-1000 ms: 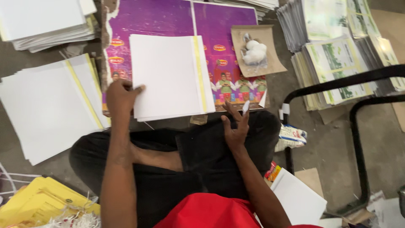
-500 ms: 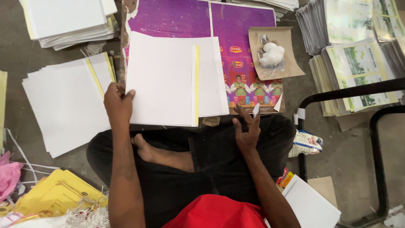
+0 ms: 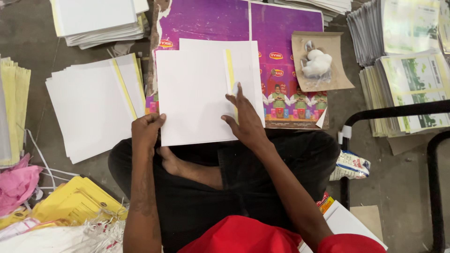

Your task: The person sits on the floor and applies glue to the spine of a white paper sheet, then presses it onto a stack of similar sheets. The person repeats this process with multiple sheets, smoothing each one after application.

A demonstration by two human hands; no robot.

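Left hand (image 3: 146,133) pinches the white sheet stack's (image 3: 197,98) lower-left corner while the open right hand (image 3: 246,119) presses flat beside the yellow strip (image 3: 229,70); steady pressure keeps edges aligned.

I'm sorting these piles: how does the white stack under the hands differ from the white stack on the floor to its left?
The stack under the hands lies square on the purple printed sheet, with the left hand gripping its edge and the right hand pressing it. The floor stack lies tilted, fanned and untouched. Both are white with a yellow strip.
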